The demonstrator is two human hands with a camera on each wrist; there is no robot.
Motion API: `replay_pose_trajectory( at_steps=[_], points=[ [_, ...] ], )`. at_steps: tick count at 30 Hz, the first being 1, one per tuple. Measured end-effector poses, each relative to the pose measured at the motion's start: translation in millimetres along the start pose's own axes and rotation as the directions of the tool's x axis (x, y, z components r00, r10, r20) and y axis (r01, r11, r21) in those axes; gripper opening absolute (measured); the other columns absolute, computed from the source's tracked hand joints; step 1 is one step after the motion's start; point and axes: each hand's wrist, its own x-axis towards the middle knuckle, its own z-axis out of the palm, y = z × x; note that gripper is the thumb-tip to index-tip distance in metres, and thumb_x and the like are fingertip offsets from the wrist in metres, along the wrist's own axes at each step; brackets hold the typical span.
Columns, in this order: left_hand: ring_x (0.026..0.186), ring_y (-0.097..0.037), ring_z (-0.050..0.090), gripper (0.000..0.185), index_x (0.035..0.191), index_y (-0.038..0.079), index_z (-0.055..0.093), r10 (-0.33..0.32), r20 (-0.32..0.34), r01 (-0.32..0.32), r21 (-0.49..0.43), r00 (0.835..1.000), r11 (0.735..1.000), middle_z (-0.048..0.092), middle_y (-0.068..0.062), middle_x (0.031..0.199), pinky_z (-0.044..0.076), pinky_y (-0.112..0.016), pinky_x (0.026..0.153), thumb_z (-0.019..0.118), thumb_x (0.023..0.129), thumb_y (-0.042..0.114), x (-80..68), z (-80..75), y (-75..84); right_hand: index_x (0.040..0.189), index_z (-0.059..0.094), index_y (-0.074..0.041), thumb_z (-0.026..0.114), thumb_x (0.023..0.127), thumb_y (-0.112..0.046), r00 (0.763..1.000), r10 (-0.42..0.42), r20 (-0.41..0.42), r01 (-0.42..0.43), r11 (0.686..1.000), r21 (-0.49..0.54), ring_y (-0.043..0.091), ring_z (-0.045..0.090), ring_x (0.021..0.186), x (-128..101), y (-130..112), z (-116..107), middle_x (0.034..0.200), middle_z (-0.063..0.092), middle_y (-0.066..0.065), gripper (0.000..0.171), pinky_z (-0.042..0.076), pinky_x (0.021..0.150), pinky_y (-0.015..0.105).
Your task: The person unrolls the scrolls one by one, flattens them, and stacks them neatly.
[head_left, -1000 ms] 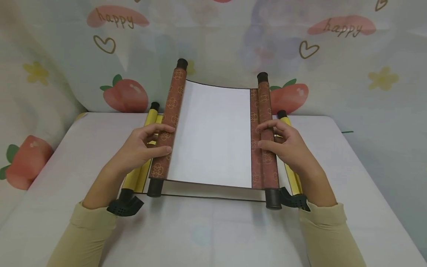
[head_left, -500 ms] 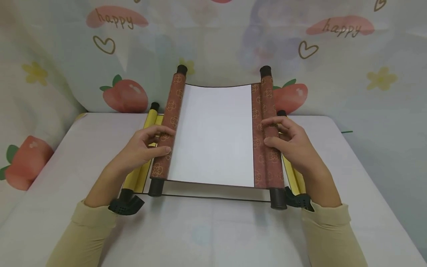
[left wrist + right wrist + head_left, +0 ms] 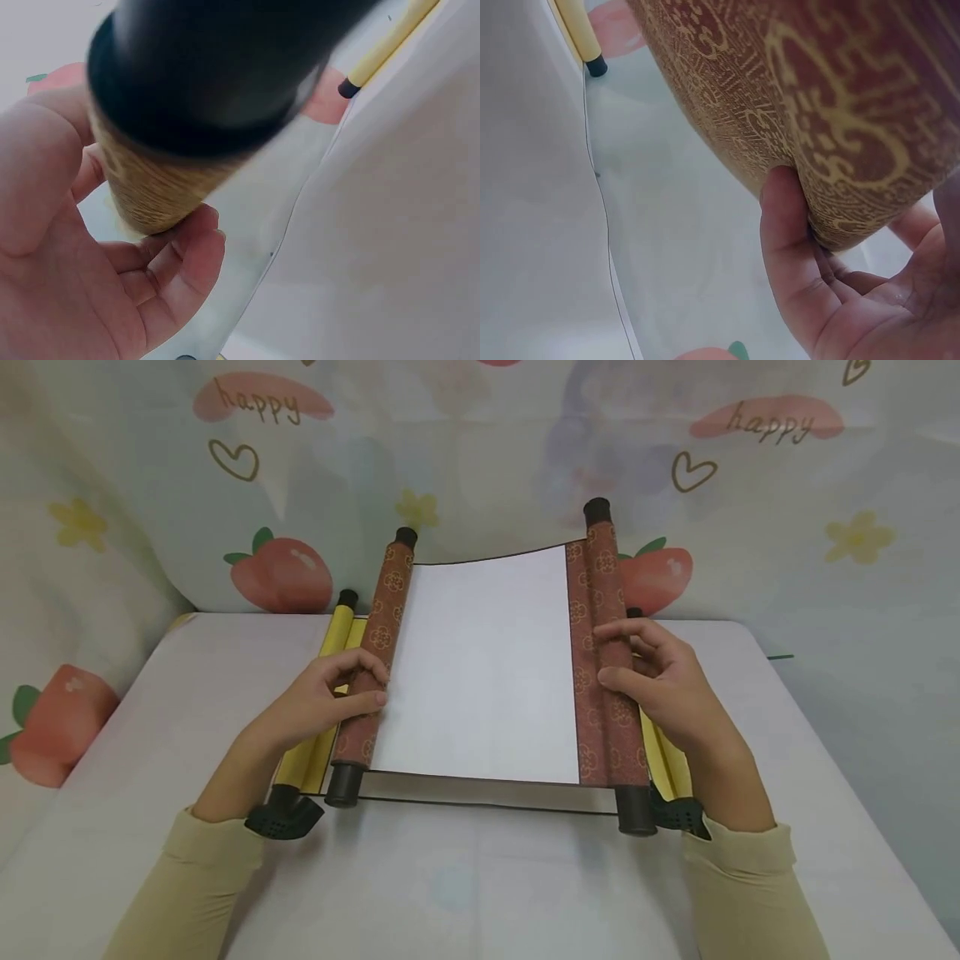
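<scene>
A hanging scroll with a blank white sheet (image 3: 480, 668) is held part-unrolled and tilted above the table. Both its rollers are wrapped in red-brown cloth with gold flowers and end in black knobs. My left hand (image 3: 326, 697) grips the left roller (image 3: 381, 635) with thumb and fingers curled round its lower half. Around the middle of the right roller (image 3: 621, 702), my right hand (image 3: 663, 672) curls thumb and fingers. In the left wrist view a black knob (image 3: 202, 75) hides part of the hand. The right wrist view shows fingers (image 3: 787, 225) against the patterned cloth.
Beneath lies a second scroll, its yellow left roller (image 3: 339, 631) and yellow right roller (image 3: 663, 760) on the white-covered table (image 3: 465, 885). A printed cloth backdrop (image 3: 480, 460) rises behind the table. Each wrist wears a black camera mount (image 3: 285, 818).
The right roller has moved right, its top end rising, with my right hand on it. The left roller's top end has dropped, and a slightly wider stretch of sheet shows between them.
</scene>
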Motion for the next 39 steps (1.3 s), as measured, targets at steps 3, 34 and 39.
replay_pose_trajectory(
  at_steps=[3,34,39],
  points=[
    [0.087,-0.027,0.053,0.016,0.106,0.009,0.063,0.007,0.012,-0.007,0.005,1.0,1.0,0.057,-0.009,0.102,0.048,-0.032,0.068,0.07,0.092,0.012,-0.2,-1.2,-1.2,0.133,0.056,-0.011,0.062,0.094,-0.003,1.0,0.006,0.005,-0.007,1.0,0.007,0.017,0.057,0.101,0.1,0.3,0.2,0.146,0.038,0.004,0.04,0.053,0.073,0.021],
    [0.097,-0.028,0.051,0.019,0.106,0.014,0.061,-0.048,0.065,0.04,0.113,0.997,0.993,0.059,-0.006,0.107,0.048,-0.041,0.075,0.073,0.09,0.014,-1.0,-3.2,-6.9,0.126,0.061,-0.008,0.062,0.091,0.005,1.0,0.002,-0.025,0.001,0.996,0.089,0.009,0.051,0.076,1.4,4.1,-10.4,0.137,0.041,0.006,0.037,0.048,0.063,0.019],
    [0.095,-0.027,0.052,0.022,0.112,0.015,0.064,-0.035,0.05,0.027,0.164,0.998,0.986,0.061,-0.004,0.112,0.046,-0.04,0.075,0.071,0.091,0.015,-1.2,-3.0,-6.1,0.126,0.062,-0.009,0.062,0.09,0.006,0.999,-0.007,-0.035,0.011,0.995,0.096,0.009,0.051,0.074,1.4,5.2,-13.0,0.133,0.044,0.006,0.039,0.048,0.062,0.019]
  ],
)
